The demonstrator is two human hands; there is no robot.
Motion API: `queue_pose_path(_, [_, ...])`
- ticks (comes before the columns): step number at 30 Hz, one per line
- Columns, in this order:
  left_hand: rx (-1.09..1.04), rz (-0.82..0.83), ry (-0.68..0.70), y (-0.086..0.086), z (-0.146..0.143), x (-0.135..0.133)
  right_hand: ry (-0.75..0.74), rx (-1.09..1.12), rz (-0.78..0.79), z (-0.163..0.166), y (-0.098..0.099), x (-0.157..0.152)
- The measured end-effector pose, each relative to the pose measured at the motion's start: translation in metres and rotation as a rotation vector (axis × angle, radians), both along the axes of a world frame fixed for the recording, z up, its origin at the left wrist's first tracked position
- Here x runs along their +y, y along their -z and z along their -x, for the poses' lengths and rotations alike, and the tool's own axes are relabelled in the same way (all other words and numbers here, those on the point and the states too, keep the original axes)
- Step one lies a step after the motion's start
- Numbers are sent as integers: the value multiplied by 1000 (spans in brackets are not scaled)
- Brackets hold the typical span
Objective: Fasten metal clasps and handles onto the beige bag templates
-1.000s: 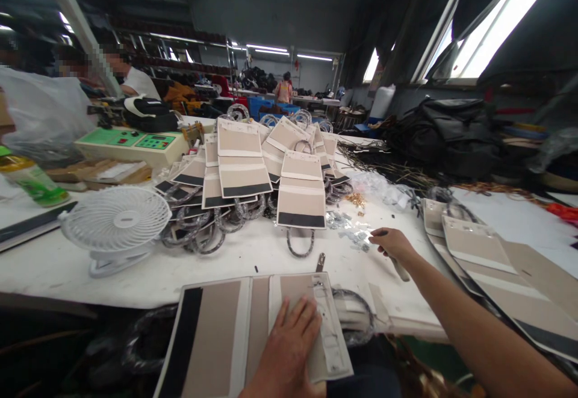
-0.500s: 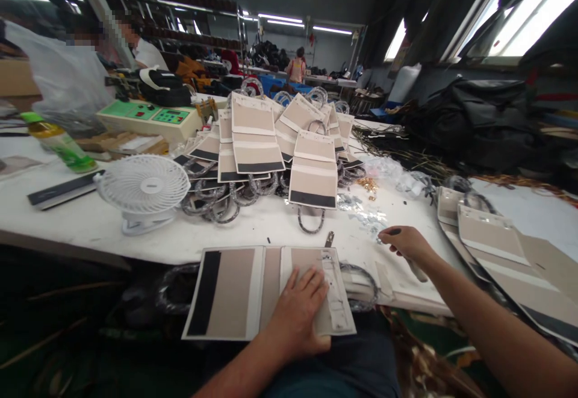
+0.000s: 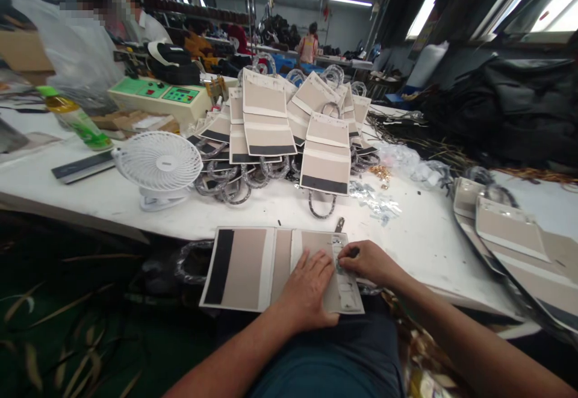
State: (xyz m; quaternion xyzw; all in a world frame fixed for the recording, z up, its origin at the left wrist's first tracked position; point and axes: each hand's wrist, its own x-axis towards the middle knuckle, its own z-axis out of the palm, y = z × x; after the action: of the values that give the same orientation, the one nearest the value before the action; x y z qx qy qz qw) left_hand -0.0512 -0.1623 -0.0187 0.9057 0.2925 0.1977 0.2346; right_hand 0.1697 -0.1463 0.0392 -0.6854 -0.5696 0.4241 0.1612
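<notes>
A beige bag panel (image 3: 246, 265) with white strips and a black band lies opened flat at the table's front edge, partly over my lap. My left hand (image 3: 309, 283) rests on its right part, palm down with fingers spread. My right hand (image 3: 368, 261) is pinched over the white strip at the panel's right end. A small dark piece shows at its fingertips; its kind is not clear. Plastic-wrapped ring handles stick out at both ends, the left handle (image 3: 192, 262) showing most. A small metal tab (image 3: 339, 224) projects beyond the panel's far edge.
Beyond lies a pile of similar bag panels (image 3: 266, 100). Loose metal plates (image 3: 372, 199) and gold-coloured pieces (image 3: 382, 174) lie right of it. To the left stand a white fan (image 3: 158, 160), a bottle (image 3: 76, 121) and a green-topped machine (image 3: 160, 100). More panels (image 3: 510, 229) lie at right.
My right hand has moved left from near the loose metal plates to the panel's right end. My left hand stays flat on the panel. The camera view has shifted slightly.
</notes>
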Motion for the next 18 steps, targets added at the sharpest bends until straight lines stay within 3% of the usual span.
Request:
queue_pose_path(9, [48,-8,31,-7,3,2,-36,-109,5,-5,4,3])
queue_pose_path(18, [156,-29,60,-21,1,2,-143,-323,-108,2,9,-1])
